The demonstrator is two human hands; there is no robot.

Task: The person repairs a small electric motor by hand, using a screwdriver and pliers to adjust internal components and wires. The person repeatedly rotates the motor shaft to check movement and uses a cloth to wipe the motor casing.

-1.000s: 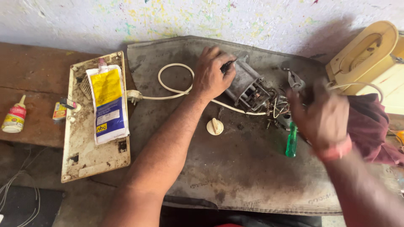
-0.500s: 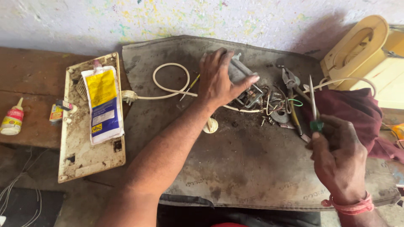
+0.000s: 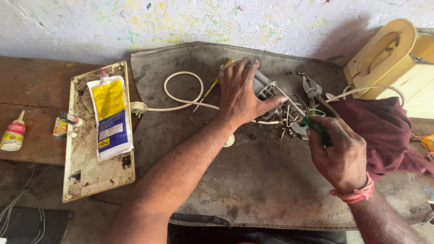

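Green-handled screwdriver [image 3: 312, 123] is pinched in the right hand [image 3: 340, 153], fingers curled tight round the handle, wrist with a red thread band. Its shaft runs up and left, long axis diagonal, tip reaching into the grey metal electrical part [image 3: 267, 90]. Left hand [image 3: 242, 92] comes in from the lower left, arm stretched out, palm down and fingers spread flat over that part, pressing it onto the mat. Loose wires and screws sit right beside it, pliers [image 3: 311, 86] just behind, and a yellow-handled screwdriver [image 3: 210, 89] lies next to a looped white cord [image 3: 181, 100]. All this is on a worn grey mat [image 3: 262, 180] over a brown wooden table [image 3: 31, 90], against a paint-speckled white wall [image 3: 135, 22]. Dirty cream panel [image 3: 86, 167] with a glue tube [image 3: 110, 115] sits off to the left.
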